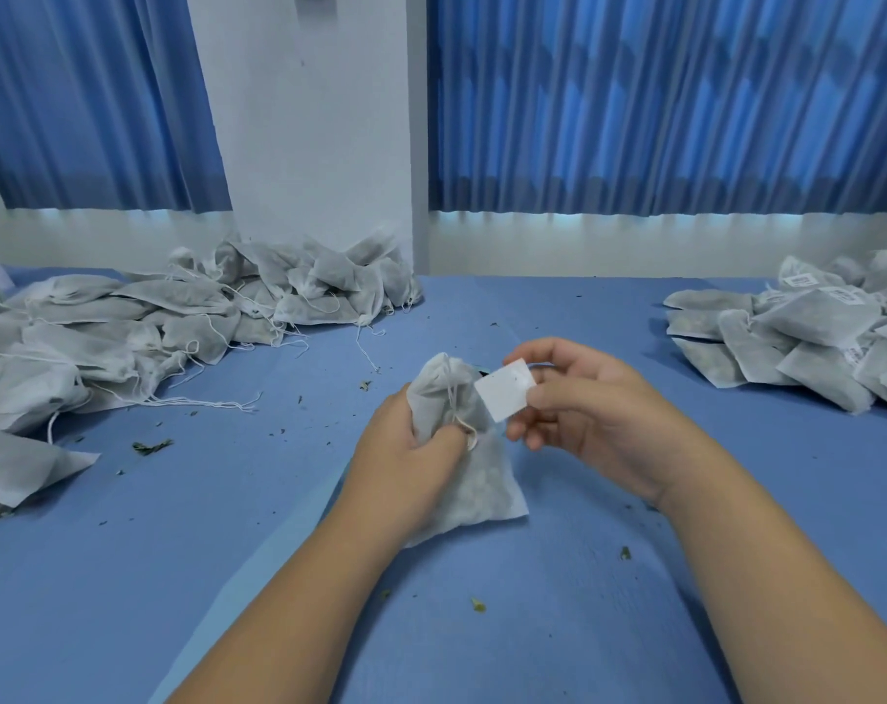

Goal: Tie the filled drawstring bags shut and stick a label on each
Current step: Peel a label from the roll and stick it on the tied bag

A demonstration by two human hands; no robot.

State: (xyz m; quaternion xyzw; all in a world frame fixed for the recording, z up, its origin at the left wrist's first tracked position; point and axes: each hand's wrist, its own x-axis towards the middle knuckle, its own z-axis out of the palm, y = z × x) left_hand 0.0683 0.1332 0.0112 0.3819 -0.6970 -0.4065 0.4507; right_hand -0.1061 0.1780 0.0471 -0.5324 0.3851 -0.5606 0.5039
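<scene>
A filled white drawstring bag (474, 480) stands tilted on the blue table, its neck gathered and its string hanging down the front. My left hand (405, 449) grips the bag around its upper left side. My right hand (583, 403) pinches a small white square label (504, 388) between thumb and fingers, right beside the bag's neck. The label's blank side faces me.
A large heap of unlabelled filled bags (177, 317) with loose strings covers the back left. Labelled bags (807, 327) are stacked at the back right. Green leaf crumbs (152, 446) lie scattered on the blue table (558, 627). Blue curtains hang behind.
</scene>
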